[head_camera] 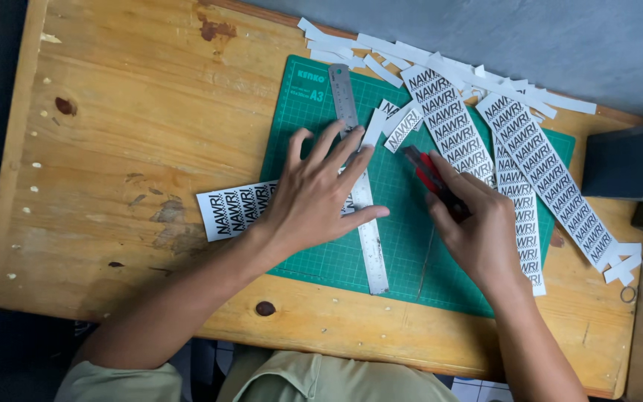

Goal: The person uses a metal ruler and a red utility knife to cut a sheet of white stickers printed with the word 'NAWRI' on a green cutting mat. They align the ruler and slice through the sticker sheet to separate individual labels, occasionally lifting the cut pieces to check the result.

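Note:
My left hand [314,190] lies flat with fingers spread on a steel ruler [368,246] and a printed paper strip [231,211], pressing both onto a green cutting mat [403,246]. My right hand [478,223] is closed around a red and black utility knife [426,170], its tip pointing up-left just right of the ruler. Long printed label strips [452,126] lie on the mat beyond the knife, and one more [552,182] runs down toward the right.
The mat sits on a worn wooden table [135,126]. Thin white paper offcuts [403,56] are piled along the far edge. A dark box [623,160] holding paper scraps stands at the right edge. A small metal ring [626,294] lies near the right.

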